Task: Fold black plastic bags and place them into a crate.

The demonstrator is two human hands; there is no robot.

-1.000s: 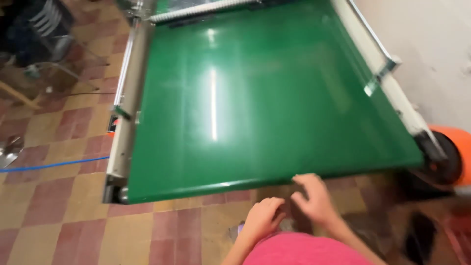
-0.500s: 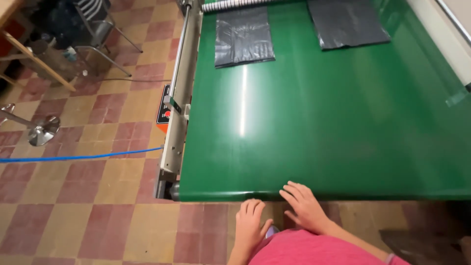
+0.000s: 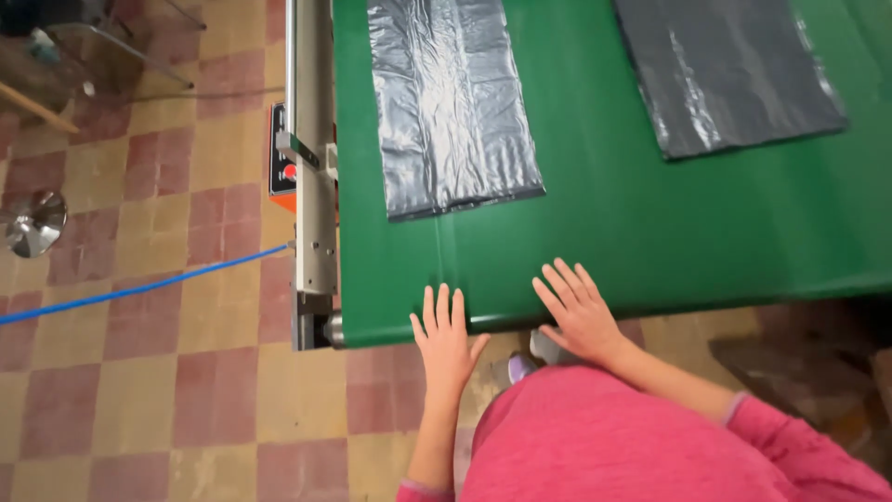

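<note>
The floor is lying under and all around the left hand. It is showing squares of red and yellow, like a game board, and the tiles are looking old and a bit dirty. A thin blue cable is running across the floor, far out to the left of that hand. Farther left, a round shiny metal foot is sitting on the tiles and is catching the light. Up past it, thin metal chair legs are standing, and a wooden stick is poking in beside them. Off to the right of the right hand, a dark lump is lying on the floor in the shade.
</note>
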